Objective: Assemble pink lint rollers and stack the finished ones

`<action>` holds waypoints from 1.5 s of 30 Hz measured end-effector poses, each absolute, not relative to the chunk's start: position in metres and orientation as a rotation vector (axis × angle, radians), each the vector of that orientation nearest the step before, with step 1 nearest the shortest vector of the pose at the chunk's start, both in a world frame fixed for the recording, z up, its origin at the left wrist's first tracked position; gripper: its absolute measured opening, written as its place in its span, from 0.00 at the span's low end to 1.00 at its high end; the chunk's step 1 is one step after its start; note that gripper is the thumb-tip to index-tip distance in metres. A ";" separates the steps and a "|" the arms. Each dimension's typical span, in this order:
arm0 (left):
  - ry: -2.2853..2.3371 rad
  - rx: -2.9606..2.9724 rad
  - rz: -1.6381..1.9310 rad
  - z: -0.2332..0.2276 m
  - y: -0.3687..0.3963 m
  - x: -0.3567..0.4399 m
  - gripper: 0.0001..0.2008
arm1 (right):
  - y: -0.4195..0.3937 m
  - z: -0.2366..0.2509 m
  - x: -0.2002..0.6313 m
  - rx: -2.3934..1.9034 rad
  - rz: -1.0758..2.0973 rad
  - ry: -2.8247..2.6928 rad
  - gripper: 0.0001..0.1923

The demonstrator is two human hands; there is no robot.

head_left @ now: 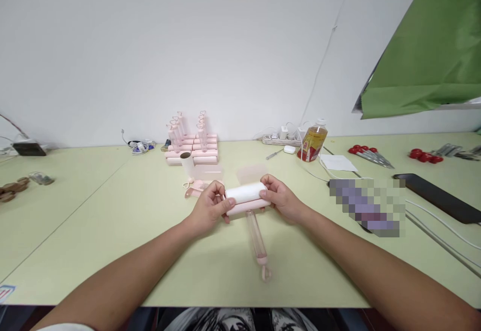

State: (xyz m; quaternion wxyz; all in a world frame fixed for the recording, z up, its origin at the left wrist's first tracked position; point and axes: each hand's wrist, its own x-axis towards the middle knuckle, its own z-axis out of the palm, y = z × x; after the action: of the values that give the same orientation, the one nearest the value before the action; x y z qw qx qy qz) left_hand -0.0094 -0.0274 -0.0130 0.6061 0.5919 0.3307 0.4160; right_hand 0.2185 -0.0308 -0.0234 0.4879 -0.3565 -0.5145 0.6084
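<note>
bare forearms (146,263) lead to the left hand (210,206) and right hand (282,200), each gripping one end of the white roll (245,192) against its pink casing (248,206) above the table (93,221), apparently lining the two up, so the next move likely calls for level, even pressure.

Single head-worn view, forward and down across the table (150,196).
</note>
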 end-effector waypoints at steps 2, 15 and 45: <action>0.765 1.372 0.960 -0.013 -0.027 -0.009 0.23 | -0.031 -0.024 0.218 -0.872 1.474 -1.269 0.21; 0.773 1.401 0.932 -0.011 -0.024 -0.009 0.22 | -0.037 -0.021 0.210 -0.931 1.393 -1.477 0.26; 0.875 1.319 1.078 -0.005 -0.035 -0.002 0.17 | -0.054 -0.016 0.188 -0.904 1.044 -1.244 0.22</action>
State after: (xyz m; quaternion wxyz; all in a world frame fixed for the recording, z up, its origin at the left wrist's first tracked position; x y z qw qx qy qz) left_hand -0.0018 -0.0352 -0.0048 0.5754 0.5634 0.3735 0.4604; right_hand 0.1884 -0.0537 -0.0164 0.5984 -0.3896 -0.5363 0.4499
